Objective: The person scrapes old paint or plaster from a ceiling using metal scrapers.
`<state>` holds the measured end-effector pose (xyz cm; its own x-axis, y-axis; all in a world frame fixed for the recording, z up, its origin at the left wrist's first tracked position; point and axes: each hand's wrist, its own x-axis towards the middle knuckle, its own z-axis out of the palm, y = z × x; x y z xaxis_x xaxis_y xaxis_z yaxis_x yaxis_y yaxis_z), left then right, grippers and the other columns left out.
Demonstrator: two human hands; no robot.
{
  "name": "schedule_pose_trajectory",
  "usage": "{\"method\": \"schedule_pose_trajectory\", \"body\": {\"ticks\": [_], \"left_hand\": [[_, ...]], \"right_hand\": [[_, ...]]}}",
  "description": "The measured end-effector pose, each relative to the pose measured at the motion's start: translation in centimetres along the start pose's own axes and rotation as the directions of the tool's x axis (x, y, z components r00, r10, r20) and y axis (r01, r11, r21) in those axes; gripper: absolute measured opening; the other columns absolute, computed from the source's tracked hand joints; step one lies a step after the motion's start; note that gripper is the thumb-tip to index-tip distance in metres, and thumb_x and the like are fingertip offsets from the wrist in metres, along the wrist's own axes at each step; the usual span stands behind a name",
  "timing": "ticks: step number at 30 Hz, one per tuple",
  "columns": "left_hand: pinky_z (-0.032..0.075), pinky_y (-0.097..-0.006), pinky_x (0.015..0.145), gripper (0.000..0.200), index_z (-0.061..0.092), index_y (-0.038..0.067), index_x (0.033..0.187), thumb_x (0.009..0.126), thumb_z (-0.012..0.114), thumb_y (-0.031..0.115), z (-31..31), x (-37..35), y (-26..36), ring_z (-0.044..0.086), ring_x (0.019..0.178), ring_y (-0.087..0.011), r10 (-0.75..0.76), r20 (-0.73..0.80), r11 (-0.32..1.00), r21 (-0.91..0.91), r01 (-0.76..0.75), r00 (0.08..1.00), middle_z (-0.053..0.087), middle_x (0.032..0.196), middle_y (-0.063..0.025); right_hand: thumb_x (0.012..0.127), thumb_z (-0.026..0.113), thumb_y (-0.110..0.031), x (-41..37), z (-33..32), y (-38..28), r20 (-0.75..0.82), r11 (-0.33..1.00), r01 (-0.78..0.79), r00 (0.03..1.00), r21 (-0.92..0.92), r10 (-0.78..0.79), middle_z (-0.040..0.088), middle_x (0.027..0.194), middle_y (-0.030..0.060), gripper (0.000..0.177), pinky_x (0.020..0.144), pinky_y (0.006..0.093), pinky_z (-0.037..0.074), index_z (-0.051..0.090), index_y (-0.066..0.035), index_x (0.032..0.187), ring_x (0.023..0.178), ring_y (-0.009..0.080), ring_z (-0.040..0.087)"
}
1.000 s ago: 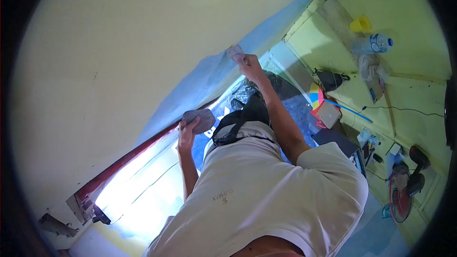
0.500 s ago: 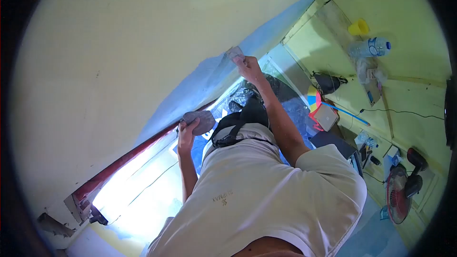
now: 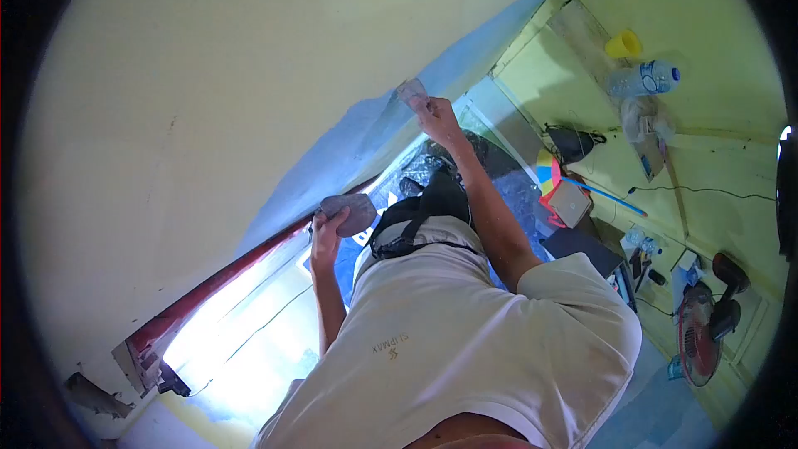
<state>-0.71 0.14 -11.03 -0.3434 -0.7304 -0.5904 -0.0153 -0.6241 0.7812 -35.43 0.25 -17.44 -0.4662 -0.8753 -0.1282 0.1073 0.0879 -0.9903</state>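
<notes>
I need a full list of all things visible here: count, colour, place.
painted wall: one, cream, blue-grey band along its edge
flat metal scraper: one, grey, against the wall
rounded flat pad: one, grey, centre, below the scraper
plastic cup: one, yellow, top right
clear plastic bottle: one, blue cap, beside the cup
standing fan: one, red and black, lower right
short-sleeved shirt: one, white, on the person
left hand: one, fingers closed on the pad
right hand: one, fingers closed on the scraper
</notes>
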Motion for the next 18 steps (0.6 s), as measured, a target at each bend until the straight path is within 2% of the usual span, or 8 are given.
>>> {"method": "schedule_pose_trajectory", "body": {"ticks": [2,5,6,10,13,14,17,18], "left_hand": [[0.050,-0.0348,0.085,0.021,0.065,-0.001,0.102,0.082,0.070,0.006,0.6,-0.4,0.1,0.066,0.091,-0.0207,0.024,-0.046,1.000,-0.015,-0.024,0.999,0.068,0.099,-0.0101],[0.050,-0.0346,0.086,0.022,0.065,-0.001,0.102,0.083,0.070,0.008,0.9,-0.6,0.5,0.066,0.090,-0.0207,0.023,0.020,1.000,0.003,-0.023,1.000,0.069,0.099,-0.0100],[0.050,-0.0346,0.086,0.022,0.065,-0.001,0.102,0.083,0.070,0.008,0.7,-0.5,0.5,0.066,0.090,-0.0207,0.019,0.027,1.000,0.008,-0.019,0.999,0.069,0.099,-0.0099],[0.050,-0.0346,0.086,0.023,0.065,-0.001,0.103,0.083,0.070,0.009,0.4,-0.1,0.3,0.066,0.089,-0.0207,0.026,0.029,0.999,0.029,-0.026,0.999,0.069,0.098,-0.0096],[0.050,-0.0347,0.086,0.022,0.065,0.000,0.103,0.083,0.070,0.009,-0.4,-0.1,-0.5,0.066,0.090,-0.0207,0.012,0.024,0.999,0.036,-0.013,1.000,0.069,0.100,-0.0091],[0.050,-0.0347,0.086,0.022,0.065,0.000,0.103,0.083,0.070,0.009,-0.3,-0.1,-0.5,0.066,0.091,-0.0206,0.022,0.030,1.000,0.015,-0.023,0.999,0.068,0.100,-0.0091],[0.050,-0.0346,0.087,0.021,0.066,0.002,0.102,0.083,0.070,0.009,-0.3,0.3,-0.6,0.065,0.092,-0.0205,0.008,0.036,1.000,0.002,-0.009,0.999,0.068,0.100,-0.0089],[0.050,-0.0347,0.087,0.020,0.066,0.002,0.102,0.083,0.070,0.009,-0.6,0.2,-0.8,0.065,0.092,-0.0207,-0.002,0.036,1.000,0.017,0.001,0.999,0.068,0.100,-0.0089]], "right_hand": [[0.092,0.059,-0.052,0.0,0.2,-0.8,-0.004,1.000,-0.001,1.000,0.026,0.002,0.043,0.054,-0.0014,0.060,0.047,0.0305,0.034,0.055,0.001,0.064,0.054,0.0085,0.040],[0.091,0.058,-0.053,-0.1,0.0,-0.2,0.014,1.000,-0.021,1.000,-0.016,0.021,0.043,0.054,-0.0015,0.061,0.047,0.0304,0.035,0.054,0.000,0.063,0.054,0.0086,0.040],[0.091,0.058,-0.054,-0.1,-0.5,-0.2,0.000,0.992,0.054,0.999,-0.117,-0.055,0.044,0.054,-0.0010,0.061,0.047,0.0304,0.035,0.054,0.000,0.062,0.054,0.0085,0.040],[0.091,0.058,-0.055,-0.1,0.3,-1.2,0.017,1.000,-0.018,1.000,0.009,0.018,0.043,0.053,-0.0022,0.061,0.046,0.0301,0.034,0.055,-0.001,0.061,0.054,0.0077,0.039],[0.091,0.058,-0.054,-0.5,-0.2,-0.6,-0.017,0.994,-0.019,1.000,-0.104,0.018,0.044,0.054,-0.0033,0.059,0.046,0.0289,0.034,0.054,-0.003,0.061,0.053,0.0073,0.040],[0.091,0.059,-0.054,-0.5,-0.3,-1.3,0.008,0.998,-0.048,0.999,-0.033,0.049,0.045,0.055,-0.0035,0.059,0.044,0.0284,0.033,0.053,-0.004,0.060,0.052,0.0070,0.040],[0.091,0.058,-0.053,-0.5,1.0,-3.0,0.022,0.997,0.021,1.000,0.078,-0.023,0.043,0.053,-0.0039,0.059,0.043,0.0283,0.032,0.053,-0.004,0.059,0.051,0.0064,0.040],[0.091,0.059,-0.054,-0.5,0.9,-1.9,-0.011,0.998,0.022,1.000,0.057,-0.022,0.043,0.052,-0.0035,0.060,0.043,0.0287,0.032,0.052,-0.003,0.059,0.050,0.0063,0.040]]}}
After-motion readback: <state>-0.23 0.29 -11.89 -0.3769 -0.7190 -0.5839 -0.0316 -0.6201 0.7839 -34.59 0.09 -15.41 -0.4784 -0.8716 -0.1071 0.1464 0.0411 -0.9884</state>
